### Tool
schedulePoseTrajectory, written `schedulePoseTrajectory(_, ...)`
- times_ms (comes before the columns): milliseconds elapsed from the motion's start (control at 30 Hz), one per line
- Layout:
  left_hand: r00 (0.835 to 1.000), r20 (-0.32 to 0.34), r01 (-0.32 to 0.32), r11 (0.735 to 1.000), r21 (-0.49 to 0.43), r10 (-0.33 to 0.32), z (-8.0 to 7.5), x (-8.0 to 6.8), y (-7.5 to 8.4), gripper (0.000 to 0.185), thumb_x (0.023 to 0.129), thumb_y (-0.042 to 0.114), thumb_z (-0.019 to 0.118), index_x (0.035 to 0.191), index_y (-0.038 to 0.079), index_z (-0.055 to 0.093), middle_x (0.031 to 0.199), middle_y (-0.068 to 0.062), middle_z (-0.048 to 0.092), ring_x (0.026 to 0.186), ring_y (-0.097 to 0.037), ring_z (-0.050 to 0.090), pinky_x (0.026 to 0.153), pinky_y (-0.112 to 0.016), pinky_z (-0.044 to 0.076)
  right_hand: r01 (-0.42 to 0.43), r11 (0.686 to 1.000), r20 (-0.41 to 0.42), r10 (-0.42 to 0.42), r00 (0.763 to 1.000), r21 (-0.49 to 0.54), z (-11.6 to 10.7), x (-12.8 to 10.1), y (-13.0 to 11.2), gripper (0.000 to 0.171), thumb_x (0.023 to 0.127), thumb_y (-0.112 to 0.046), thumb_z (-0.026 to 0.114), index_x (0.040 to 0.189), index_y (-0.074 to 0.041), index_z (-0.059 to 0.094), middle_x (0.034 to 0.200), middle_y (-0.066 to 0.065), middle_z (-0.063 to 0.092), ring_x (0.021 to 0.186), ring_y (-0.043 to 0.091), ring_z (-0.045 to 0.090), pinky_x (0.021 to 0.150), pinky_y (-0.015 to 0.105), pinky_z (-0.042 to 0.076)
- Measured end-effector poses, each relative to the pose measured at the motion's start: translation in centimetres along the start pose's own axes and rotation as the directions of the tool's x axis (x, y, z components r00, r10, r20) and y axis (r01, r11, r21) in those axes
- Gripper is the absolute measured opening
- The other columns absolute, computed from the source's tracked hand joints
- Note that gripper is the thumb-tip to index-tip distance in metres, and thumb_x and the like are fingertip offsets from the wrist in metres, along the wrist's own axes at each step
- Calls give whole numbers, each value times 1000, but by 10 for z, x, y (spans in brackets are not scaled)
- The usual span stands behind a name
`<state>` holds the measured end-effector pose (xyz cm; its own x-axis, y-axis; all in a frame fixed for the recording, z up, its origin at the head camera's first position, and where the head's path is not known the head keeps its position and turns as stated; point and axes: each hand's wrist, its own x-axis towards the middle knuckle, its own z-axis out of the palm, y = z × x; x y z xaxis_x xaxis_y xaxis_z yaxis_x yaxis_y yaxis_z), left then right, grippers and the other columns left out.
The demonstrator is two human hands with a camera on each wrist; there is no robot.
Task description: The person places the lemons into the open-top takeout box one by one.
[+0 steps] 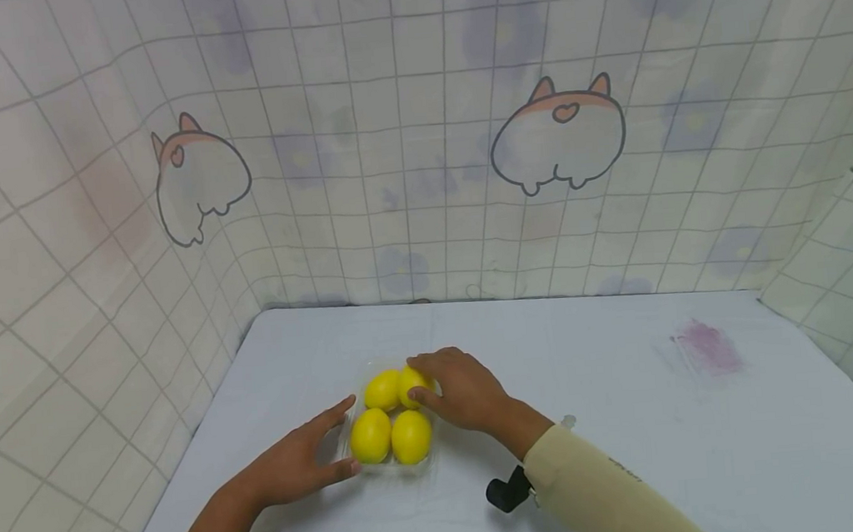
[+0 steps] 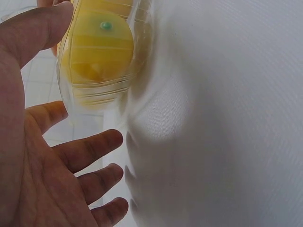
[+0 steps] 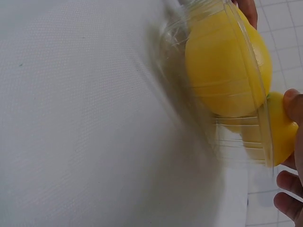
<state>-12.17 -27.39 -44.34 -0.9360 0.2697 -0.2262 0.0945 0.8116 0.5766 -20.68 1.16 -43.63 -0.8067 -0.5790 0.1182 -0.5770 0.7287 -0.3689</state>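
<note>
A clear plastic container (image 1: 397, 469) with several yellow lemons (image 1: 370, 437) in it stands on the white table, left of the middle. My right hand (image 1: 462, 390) reaches over its back right corner and grips a lemon (image 1: 409, 384) between thumb and fingers. In the right wrist view this lemon (image 3: 280, 132) pokes above the rim, the thumb against it. On the container's left side is my left hand (image 1: 288, 467), fingers spread and mostly straight. Its thumb touches the container's edge in the left wrist view, where a lemon (image 2: 99, 52) with a green tip shows through the plastic.
White table surface (image 1: 608, 469) stretches to the right, with a pinkish stain (image 1: 707, 348) near the far right. Behind and to the left hangs a gridded curtain (image 1: 403, 159) with cartoon animals. Black wrist devices (image 1: 508, 491) sit beneath both wrists.
</note>
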Motion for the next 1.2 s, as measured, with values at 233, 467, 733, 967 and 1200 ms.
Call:
schedulePoseTrajectory(233, 1000, -7, -8, 1000, 11, 8, 1, 0, -2, 95, 86, 63, 73, 164, 33, 27, 163, -8, 35, 149, -36, 32, 116, -65, 28, -24, 1000, -2, 24, 1000, 0, 1, 0, 1, 57, 101, -51, 60, 150, -23, 55, 145, -3, 59, 135, 23, 50, 114, 46, 40)
schedulePoseTrajectory(467, 1000, -9, 4, 1000, 15, -4, 2, 2, -5, 97, 85, 65, 74, 163, 35, 26, 165, -6, 33, 149, -35, 32, 116, -64, 28, -56, 998, 19, 56, 998, -11, 2, 0, 4, 55, 100, -53, 61, 146, -24, 59, 138, 1, 63, 130, 26, 54, 110, 47, 44)
schedulePoseTrajectory(733, 1000, -7, 15, 1000, 20, -15, 3, 4, -7, 99, 83, 69, 72, 163, 35, 26, 165, -5, 33, 150, -33, 31, 117, -63, 27, -54, 997, 44, 56, 997, -49, 8, 1, 5, 54, 96, -51, 68, 142, -23, 63, 137, -5, 64, 135, 25, 48, 112, 46, 41)
schedulePoseTrajectory(967, 1000, -11, 14, 1000, 18, -13, 3, 5, -8, 98, 83, 69, 73, 163, 35, 26, 164, -4, 34, 150, -33, 32, 117, -63, 27, -49, 997, 56, 52, 997, -52, 6, -2, 4, 56, 97, -51, 67, 145, -22, 60, 140, -4, 62, 137, 24, 47, 114, 46, 39)
schedulePoseTrajectory(1200, 1000, -15, -8, 1000, 11, 8, 2, 3, -6, 97, 84, 67, 72, 163, 33, 26, 165, -5, 33, 150, -34, 31, 117, -64, 27, -18, 1000, 40, 19, 999, -23, 1, -7, 8, 56, 98, -49, 67, 146, -21, 58, 140, -2, 61, 134, 23, 50, 113, 45, 41)
